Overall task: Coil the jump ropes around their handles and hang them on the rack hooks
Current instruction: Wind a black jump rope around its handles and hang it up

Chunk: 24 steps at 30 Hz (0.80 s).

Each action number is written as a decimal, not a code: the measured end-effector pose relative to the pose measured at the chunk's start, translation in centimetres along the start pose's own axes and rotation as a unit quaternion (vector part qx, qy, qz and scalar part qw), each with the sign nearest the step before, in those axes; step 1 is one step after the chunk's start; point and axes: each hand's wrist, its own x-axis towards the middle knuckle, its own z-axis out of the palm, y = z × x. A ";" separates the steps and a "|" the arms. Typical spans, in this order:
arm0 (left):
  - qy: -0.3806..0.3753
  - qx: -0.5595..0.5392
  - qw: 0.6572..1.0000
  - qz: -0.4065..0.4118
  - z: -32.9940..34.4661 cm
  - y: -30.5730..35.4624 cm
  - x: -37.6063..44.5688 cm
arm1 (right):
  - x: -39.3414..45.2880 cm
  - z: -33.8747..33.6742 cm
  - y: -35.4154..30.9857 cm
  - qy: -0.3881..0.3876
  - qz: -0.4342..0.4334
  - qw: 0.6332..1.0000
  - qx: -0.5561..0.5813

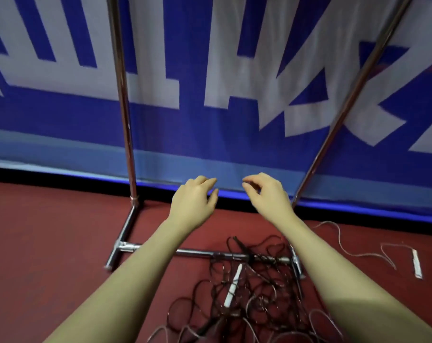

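Both arms are held out over the red floor (49, 243), with the left hand (194, 201) and the right hand (267, 196) raised side by side near the centre of the view, well apart from the ropes. The fingers of each hand are loosely curled, and nothing is gripped in either. A tangled heap of dark jump ropes (254, 293) is seen at 6 o'clock, draped over the base bar of the metal rack (126, 134), with a white handle (232, 288) lying among the loops. A lighter rope (353, 251) with a second white handle (416, 264) lies at 4 o'clock. A blue and white banner (210, 82) fills the view from 9 to 3 o'clock.
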 end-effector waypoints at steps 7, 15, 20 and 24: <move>-0.140 0.030 0.989 -0.029 11.6 -3.7 -3.2 | -4.2 8.7 9.9 -0.104 0.067 0.992 -0.035; -0.257 0.043 0.965 -0.013 22.1 -6.5 -5.8 | -8.3 15.9 19.7 -0.263 0.078 0.952 -0.136; -0.323 0.062 0.944 0.012 26.2 -6.3 -7.7 | -8.5 18.2 22.5 -0.256 -0.015 0.944 -0.206; -0.337 0.079 0.938 0.027 28.0 -4.9 -8.6 | -8.0 18.8 23.6 -0.124 -0.120 0.966 -0.193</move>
